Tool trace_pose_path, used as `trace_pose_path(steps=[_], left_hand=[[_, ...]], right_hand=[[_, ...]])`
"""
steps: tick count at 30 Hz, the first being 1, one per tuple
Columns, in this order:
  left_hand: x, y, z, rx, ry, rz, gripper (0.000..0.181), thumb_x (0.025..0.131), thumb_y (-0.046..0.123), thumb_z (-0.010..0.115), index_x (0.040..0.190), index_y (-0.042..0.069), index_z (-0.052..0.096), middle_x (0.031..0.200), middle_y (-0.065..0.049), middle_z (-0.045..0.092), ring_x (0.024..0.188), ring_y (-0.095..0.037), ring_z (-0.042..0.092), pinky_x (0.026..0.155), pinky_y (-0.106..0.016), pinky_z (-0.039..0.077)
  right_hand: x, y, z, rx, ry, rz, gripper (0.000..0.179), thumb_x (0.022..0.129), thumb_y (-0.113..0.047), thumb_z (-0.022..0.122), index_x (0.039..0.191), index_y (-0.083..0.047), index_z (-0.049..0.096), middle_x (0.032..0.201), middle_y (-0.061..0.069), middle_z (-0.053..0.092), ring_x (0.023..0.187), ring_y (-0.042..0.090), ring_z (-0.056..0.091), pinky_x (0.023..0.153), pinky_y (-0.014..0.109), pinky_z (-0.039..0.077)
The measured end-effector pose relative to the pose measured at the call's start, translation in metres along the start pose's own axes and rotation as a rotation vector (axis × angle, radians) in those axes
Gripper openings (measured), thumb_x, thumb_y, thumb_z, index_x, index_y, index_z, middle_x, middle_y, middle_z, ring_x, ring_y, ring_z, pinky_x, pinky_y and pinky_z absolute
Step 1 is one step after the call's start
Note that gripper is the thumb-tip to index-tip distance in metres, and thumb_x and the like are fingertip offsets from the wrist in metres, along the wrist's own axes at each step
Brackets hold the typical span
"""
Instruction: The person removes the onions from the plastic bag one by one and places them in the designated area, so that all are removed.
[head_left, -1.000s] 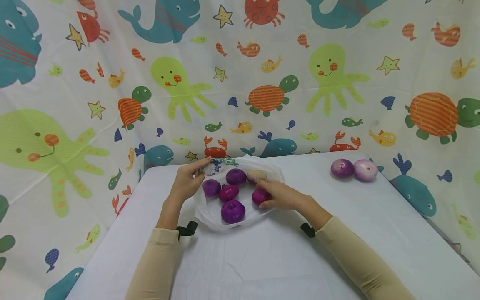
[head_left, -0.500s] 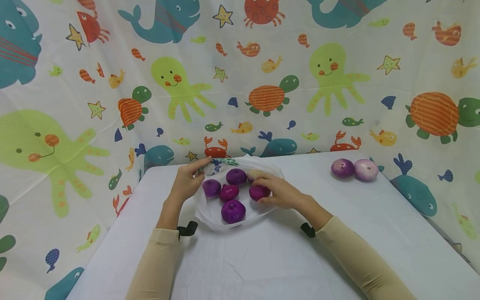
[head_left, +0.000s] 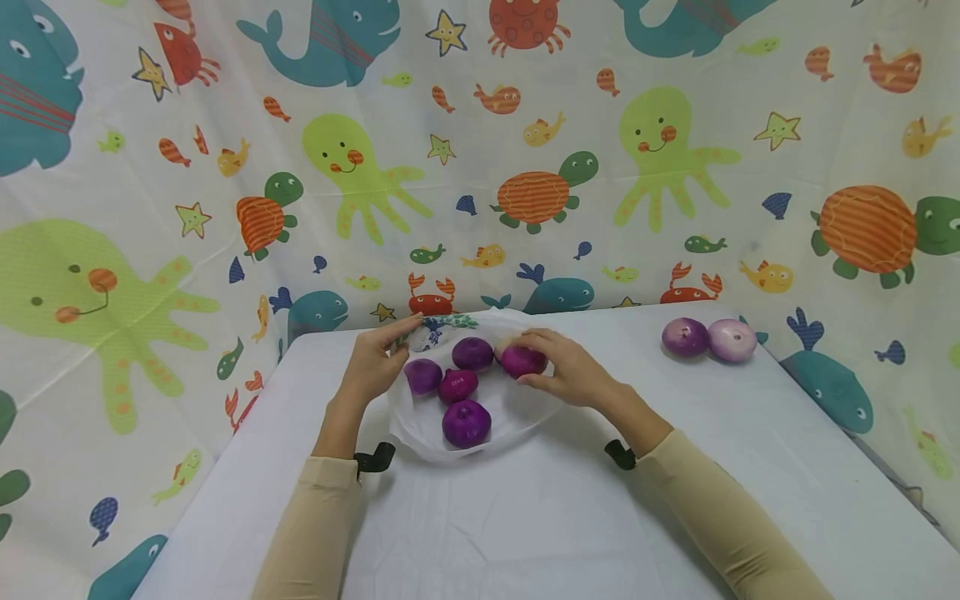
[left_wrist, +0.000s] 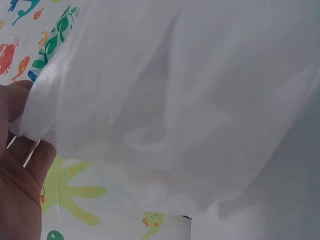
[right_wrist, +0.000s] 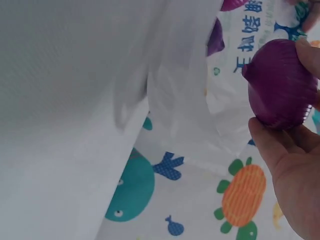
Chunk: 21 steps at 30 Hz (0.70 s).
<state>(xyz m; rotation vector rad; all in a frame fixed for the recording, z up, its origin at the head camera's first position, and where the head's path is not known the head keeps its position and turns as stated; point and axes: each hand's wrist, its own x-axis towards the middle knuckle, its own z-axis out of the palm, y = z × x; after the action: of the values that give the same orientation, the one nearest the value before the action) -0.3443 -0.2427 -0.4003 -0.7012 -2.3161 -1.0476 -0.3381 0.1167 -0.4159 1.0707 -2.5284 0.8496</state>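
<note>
A white plastic bag (head_left: pixel 510 421) lies spread wide on the table, with printing on its far inner side. My left hand (head_left: pixel 372 362) pinches the bag's left rim; in the left wrist view the bag's outer wall (left_wrist: pixel 150 110) hangs from thumb and fingers. Near the bag's right rim, my right hand (head_left: pixel 573 373) grips a purple onion (head_left: pixel 523 362) between thumb and fingers. The right wrist view shows that onion (right_wrist: pixel 280 85) from the side. Inside the bag are a front onion (head_left: pixel 467 423), a small reddish one (head_left: pixel 457 386) and several others. A pale onion is mostly hidden behind the held one.
Two onions, one purple (head_left: pixel 685 337) and one paler (head_left: pixel 732 340), sit together at the far right of the white table (head_left: pixel 495 533). A curtain (head_left: pixel 465 167) printed with sea animals hangs behind the table. Each wrist carries a black camera mount.
My right hand has raised the purple onion from the bag's right side and moved it away from me, over the pale onion. My left hand has stayed at the bag's rim.
</note>
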Motion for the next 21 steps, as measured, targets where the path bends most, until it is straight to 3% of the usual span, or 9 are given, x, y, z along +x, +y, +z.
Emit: trace_pose_path(steps=[11, 21], left_hand=[[0.000, 0.000, 0.000, -0.001, -0.001, -0.001, 0.050, 0.091, -0.013, 0.058, 0.134, 0.008, 0.071, 0.138, -0.007, 0.069, 0.099, -0.021, 0.062, 0.073, -0.013, 0.045], [0.000, 0.001, -0.001, -0.003, -0.003, -0.008, 0.049, 0.092, -0.012, 0.058, 0.135, 0.008, 0.070, 0.139, -0.006, 0.069, 0.098, -0.021, 0.062, 0.074, -0.012, 0.045]], right_hand=[[0.000, 0.006, -0.016, 0.047, 0.102, 0.003, 0.055, 0.088, -0.026, 0.085, 0.137, -0.019, 0.063, 0.144, 0.007, 0.062, 0.135, 0.028, 0.057, 0.103, 0.046, 0.055], [-0.002, 0.016, -0.038, 0.153, 0.181, 0.029, 0.053, 0.087, -0.022, 0.085, 0.135, -0.016, 0.063, 0.137, 0.005, 0.064, 0.124, 0.023, 0.061, 0.100, 0.044, 0.057]])
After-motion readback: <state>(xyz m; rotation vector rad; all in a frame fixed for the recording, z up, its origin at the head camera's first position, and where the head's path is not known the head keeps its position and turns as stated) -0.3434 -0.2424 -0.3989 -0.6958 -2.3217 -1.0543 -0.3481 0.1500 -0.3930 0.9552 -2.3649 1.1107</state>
